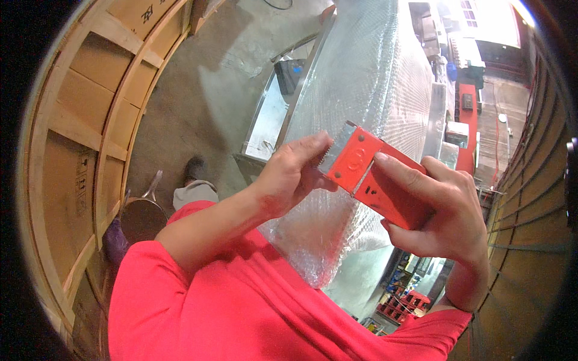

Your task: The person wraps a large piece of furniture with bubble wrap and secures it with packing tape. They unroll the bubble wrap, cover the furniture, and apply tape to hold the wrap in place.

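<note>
A red tape dispenser (356, 161) with a toothed metal blade is held up in front of my chest. My right hand (442, 204) is closed around its body, index finger stretched along the red face and thumb below. At the toothed edge, my left hand (289, 174) is closed, its thumb and fingers pinching right by the blade. Whatever sits between those fingertips is too small to make out. Beneath both hands lies a long bulky object covered in clear bubble wrap (367, 78); its wrapped contents are hidden.
Large wooden crates (72, 141) line the left side. A stool-like round seat (143, 219) stands beside them on the concrete floor (180, 108). A metal-framed stand (265, 120) adjoins the wrapped object. Cluttered shelves (403, 301) and a ribbed dark wall (536, 228) are at the right.
</note>
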{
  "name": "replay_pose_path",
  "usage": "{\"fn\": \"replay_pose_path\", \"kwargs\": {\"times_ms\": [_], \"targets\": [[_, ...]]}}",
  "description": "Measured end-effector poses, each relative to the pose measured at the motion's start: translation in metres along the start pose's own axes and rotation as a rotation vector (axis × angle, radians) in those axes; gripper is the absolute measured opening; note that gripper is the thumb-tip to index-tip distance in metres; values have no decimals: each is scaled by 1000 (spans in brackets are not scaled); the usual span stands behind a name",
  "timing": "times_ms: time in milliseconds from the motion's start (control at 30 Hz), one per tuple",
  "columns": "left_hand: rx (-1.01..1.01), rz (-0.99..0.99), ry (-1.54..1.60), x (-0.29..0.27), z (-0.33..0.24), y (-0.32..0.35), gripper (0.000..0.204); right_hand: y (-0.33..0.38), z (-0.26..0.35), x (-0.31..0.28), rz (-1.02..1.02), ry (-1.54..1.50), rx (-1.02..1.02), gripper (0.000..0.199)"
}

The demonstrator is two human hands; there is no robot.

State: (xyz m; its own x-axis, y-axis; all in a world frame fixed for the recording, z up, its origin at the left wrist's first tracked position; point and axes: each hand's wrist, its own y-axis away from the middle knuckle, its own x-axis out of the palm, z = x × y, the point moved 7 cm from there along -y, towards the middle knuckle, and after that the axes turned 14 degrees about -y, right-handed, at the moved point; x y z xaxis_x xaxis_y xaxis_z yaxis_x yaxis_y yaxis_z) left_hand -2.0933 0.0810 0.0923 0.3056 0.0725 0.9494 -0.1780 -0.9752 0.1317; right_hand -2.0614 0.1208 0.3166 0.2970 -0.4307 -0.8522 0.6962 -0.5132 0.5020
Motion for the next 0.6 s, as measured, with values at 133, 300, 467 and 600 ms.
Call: {"fn": "replay_pose_path", "kwargs": {"times_ms": [133,300,467,600], "targets": [[104,-155,-71,-20,-1,-11,23,-18,-1,3,73,12,30,83],[85,-286,-364,-73,25,-44,20,-47,0,-11,336,281,164,69],[133,-450,-550,-91,78,-69,23,-81,0,10,665,349,154,51],[236,-675,-1035,-69,93,-64,35,-87,3,15,709,427,213,42]]}}
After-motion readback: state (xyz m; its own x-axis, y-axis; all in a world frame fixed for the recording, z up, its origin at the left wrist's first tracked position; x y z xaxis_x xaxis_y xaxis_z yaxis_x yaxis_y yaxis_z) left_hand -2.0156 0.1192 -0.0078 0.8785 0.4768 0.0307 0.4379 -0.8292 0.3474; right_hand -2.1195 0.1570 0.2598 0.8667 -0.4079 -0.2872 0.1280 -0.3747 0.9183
